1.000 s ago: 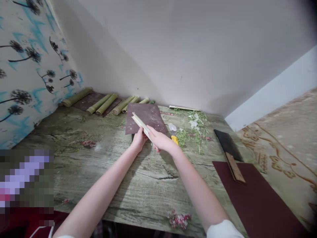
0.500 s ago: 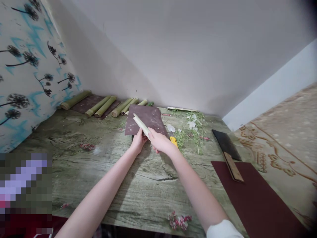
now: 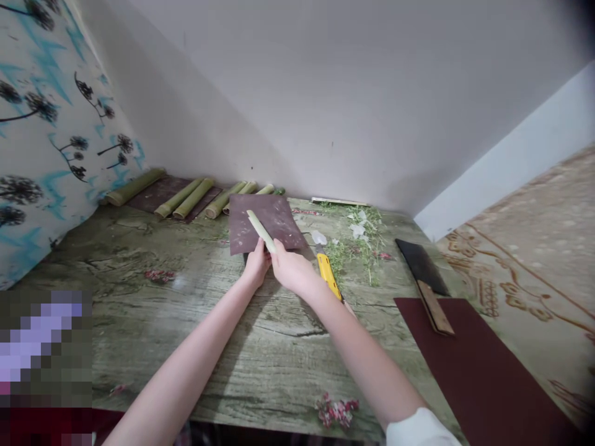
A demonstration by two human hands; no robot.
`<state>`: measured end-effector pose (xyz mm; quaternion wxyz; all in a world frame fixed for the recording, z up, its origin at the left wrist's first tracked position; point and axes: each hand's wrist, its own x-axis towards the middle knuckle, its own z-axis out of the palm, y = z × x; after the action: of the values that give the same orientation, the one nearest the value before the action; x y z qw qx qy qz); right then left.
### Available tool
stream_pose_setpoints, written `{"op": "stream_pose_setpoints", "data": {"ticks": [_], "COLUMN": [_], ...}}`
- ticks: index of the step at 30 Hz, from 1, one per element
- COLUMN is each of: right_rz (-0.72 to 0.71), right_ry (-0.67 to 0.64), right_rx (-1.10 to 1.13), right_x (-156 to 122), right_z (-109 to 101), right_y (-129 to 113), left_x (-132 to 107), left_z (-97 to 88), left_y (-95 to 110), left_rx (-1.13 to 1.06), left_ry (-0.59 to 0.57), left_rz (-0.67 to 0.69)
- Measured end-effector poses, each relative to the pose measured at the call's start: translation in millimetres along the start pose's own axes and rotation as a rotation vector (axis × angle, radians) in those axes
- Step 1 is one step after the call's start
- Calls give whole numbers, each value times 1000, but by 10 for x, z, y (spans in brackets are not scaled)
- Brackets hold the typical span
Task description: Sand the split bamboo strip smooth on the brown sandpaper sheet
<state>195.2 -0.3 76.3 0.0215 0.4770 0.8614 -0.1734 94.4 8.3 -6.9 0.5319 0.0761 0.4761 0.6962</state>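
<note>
A pale split bamboo piece (image 3: 260, 229) slants up and left over a brown sheet of sandpaper (image 3: 242, 229) that is dusted with light specks. My right hand (image 3: 292, 267) is closed around the lower end of the bamboo. Just left of it, my left hand (image 3: 257, 265) has its thumb and fingers closed at the piece's underside; some of its fingers are hidden. A yellow utility knife (image 3: 326, 270) lies right of my right hand, partly covered by my forearm.
Green bamboo tubes (image 3: 193, 199) lie along the wall at the back left. Green shavings (image 3: 372, 251) are scattered right of the knife. At the right, a cleaver (image 3: 421, 266) rests with its wooden handle on another dark red-brown sheet (image 3: 474, 365).
My right hand has shifted slightly left and down along the bamboo piece, closer to my left hand. More of the yellow knife shows. The whole view has shifted slightly.
</note>
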Motion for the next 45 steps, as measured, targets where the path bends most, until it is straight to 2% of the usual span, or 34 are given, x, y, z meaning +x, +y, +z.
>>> {"op": "stream_pose_setpoints", "data": {"ticks": [3,6,9,13,15,18,20,25,27,30,32,37,42,45], "right_rz": [-12,-28,-30,-38,-35,-21,-16,-72,-50,-3,14,47,94,70], "right_ry": [21,-68,-158,-218,-177,-28,3,-216,-150,48,111,92,157,141], "right_rx": [97,215,233,237,227,171,153,249,222,103,38,-21,-2,16], "right_x": [93,133,98,70,93,131,132,91,101,131,129,59,96,117], "right_z": [66,59,-29,-84,-46,35,57,10,28,110,157,167,187,202], "right_y": [17,72,156,211,187,123,105,159,149,66,-3,-97,-93,-62], "left_x": [18,55,110,99,36,-57,-63,48,48,-2,-17,63,60,26], "left_z": [-14,-28,-38,-27,-10,12,12,-11,-12,-14,-24,-76,-104,-68], "left_y": [-21,-46,-70,-69,-45,-2,8,-28,-27,-1,10,-28,-34,-9], "left_rx": [37,2,-85,-112,-40,95,91,-137,-117,61,161,98,283,202], "left_ry": [0,-53,-116,-120,-96,-26,2,-38,-41,26,67,-38,34,15], "left_rz": [-24,-4,36,56,42,6,2,56,44,6,-12,0,26,11]}}
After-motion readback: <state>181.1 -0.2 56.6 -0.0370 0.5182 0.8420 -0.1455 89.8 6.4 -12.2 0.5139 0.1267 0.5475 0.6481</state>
